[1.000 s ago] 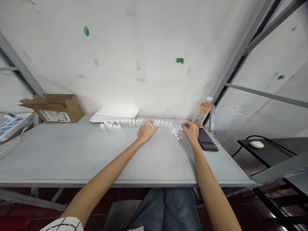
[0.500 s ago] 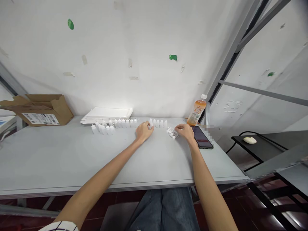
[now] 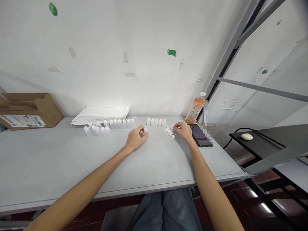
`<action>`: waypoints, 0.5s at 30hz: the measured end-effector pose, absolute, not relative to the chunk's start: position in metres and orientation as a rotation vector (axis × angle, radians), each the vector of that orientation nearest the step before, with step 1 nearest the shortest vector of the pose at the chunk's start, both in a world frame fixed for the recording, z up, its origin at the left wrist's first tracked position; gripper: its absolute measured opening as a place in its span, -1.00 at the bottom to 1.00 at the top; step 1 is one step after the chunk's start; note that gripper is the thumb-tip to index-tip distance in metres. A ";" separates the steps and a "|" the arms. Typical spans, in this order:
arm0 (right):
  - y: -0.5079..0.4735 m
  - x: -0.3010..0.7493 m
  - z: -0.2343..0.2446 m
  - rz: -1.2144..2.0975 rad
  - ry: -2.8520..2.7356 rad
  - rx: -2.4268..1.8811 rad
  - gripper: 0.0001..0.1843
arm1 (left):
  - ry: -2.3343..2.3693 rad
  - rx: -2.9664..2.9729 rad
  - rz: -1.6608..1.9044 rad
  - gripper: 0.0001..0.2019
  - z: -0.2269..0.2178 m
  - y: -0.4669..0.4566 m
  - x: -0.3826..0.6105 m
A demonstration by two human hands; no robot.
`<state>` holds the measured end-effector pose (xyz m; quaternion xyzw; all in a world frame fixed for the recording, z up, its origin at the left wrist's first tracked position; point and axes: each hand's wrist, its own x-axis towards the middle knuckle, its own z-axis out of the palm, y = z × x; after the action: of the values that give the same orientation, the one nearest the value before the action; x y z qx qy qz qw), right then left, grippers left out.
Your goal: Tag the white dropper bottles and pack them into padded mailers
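Observation:
My left hand [image 3: 137, 138] is closed round a small white bottle [image 3: 145, 130], lifted a little in front of the others. Beyond it stands a short row of similar small white bottles [image 3: 156, 122] without strings. My right hand [image 3: 183, 130] pinches at the edge of a little pile of white caps with thin loops [image 3: 171, 132]; a bit of white shows at its fingertips, probably a cap, but too small to be sure. On the left, several white bottles with caps and loops [image 3: 120, 124] stand in a line, and more are clustered nearer me [image 3: 96, 130].
A stack of white paper [image 3: 101, 112] lies against the wall behind the bottles. An open cardboard box [image 3: 31, 110] sits at the far left. To the right are an orange drink bottle [image 3: 195, 109] and a phone [image 3: 201, 135]. A mouse [image 3: 246, 136] rests on a separate dark surface.
My left hand has come back toward me from the row with a white bottle in it. My right hand stays at the pile of caps. The view has shifted slightly.

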<state>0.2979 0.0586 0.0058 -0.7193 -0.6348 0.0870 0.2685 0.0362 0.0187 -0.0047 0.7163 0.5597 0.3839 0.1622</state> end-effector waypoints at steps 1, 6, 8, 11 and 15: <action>0.059 0.298 0.006 0.227 -1.703 -1.938 -0.81 | 1.591 2.034 1.111 -0.88 -0.004 0.018 0.036; 0.059 0.297 0.009 0.137 -1.657 -1.963 -0.80 | 1.555 2.081 1.091 -0.88 -0.006 0.017 0.038; 0.059 0.298 0.009 0.100 -1.623 -1.964 -0.80 | 1.550 2.086 1.083 -0.88 -0.007 0.018 0.037; 0.060 0.299 0.009 0.060 -1.576 -1.943 -0.81 | 1.549 2.095 1.079 -0.87 -0.008 0.018 0.037; 0.061 0.299 0.006 0.018 -1.559 -1.857 -0.83 | 1.542 2.124 1.056 -0.88 -0.007 0.016 0.038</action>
<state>0.2994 0.0612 0.0061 -0.7172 -0.6022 0.0070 0.3506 0.0376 0.0163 -0.0069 0.7415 0.5385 0.3688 0.1556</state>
